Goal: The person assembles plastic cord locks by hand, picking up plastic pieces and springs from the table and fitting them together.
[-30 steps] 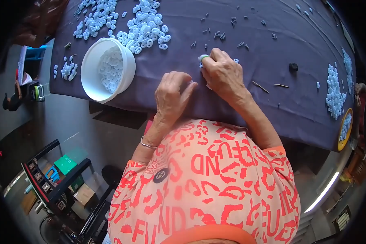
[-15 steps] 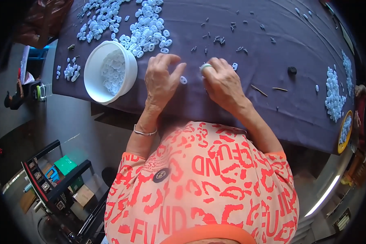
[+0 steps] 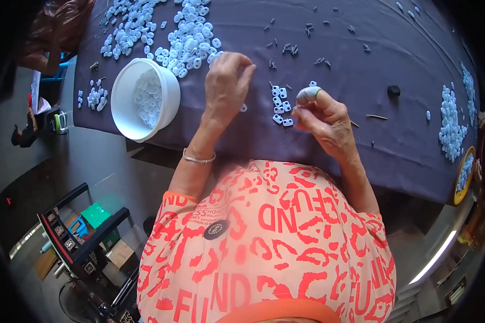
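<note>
My left hand (image 3: 227,89) is raised over the table near the pile of white oval two-hole plastic pieces (image 3: 191,37). Its thumb and index finger are drawn together; anything between them is too small to make out. To its right, my right hand (image 3: 328,121) has thumb and index pinched, a white wrapping around one finger. What this pinch holds is hidden. Just left of it lies a cluster of small white square-ish pieces with holes (image 3: 277,100). One oval piece (image 3: 243,107) rests below my left hand, partly covered. Short dark pins (image 3: 292,49) are scattered beyond both hands.
A white tub (image 3: 172,99) of white pieces stands at the left table edge. Thin brown sticks (image 3: 376,116) and a black lump (image 3: 393,90) lie to the right. Farther right are a heap of small white pieces (image 3: 451,126) and a yellow-rimmed bowl (image 3: 457,196).
My left hand has moved up and slightly right. My right hand has shifted right and down, uncovering the cluster of small white pieces.
</note>
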Available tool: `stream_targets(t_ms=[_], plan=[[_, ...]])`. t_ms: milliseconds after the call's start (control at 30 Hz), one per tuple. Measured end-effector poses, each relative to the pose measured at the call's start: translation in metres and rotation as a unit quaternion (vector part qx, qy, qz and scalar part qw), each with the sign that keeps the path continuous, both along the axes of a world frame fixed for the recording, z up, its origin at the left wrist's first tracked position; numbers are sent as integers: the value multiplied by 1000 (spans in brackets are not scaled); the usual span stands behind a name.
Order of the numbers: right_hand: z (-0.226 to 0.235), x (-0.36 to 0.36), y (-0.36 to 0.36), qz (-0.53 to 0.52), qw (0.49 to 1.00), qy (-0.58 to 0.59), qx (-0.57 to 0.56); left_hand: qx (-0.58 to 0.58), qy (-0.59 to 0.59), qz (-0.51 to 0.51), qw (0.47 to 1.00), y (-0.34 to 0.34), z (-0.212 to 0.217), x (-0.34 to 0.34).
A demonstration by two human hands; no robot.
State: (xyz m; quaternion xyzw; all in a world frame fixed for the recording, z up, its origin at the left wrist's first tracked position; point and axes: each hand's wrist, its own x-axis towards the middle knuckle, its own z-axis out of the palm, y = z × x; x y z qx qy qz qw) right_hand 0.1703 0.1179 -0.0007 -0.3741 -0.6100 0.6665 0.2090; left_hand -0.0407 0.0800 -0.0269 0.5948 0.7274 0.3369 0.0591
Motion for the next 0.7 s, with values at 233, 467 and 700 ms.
stream_targets(t_ms=[233,467,700], plan=[[-12,0,-7,12,866,-150,476,-90,-532,46,841,-41,23,26],[7,-4,-16,-9,998,11,56,-97,-582,31,807,-63,31,36],[9,-7,-21,19,995,34,90,-115,-589,8,800,-65,41,42]])
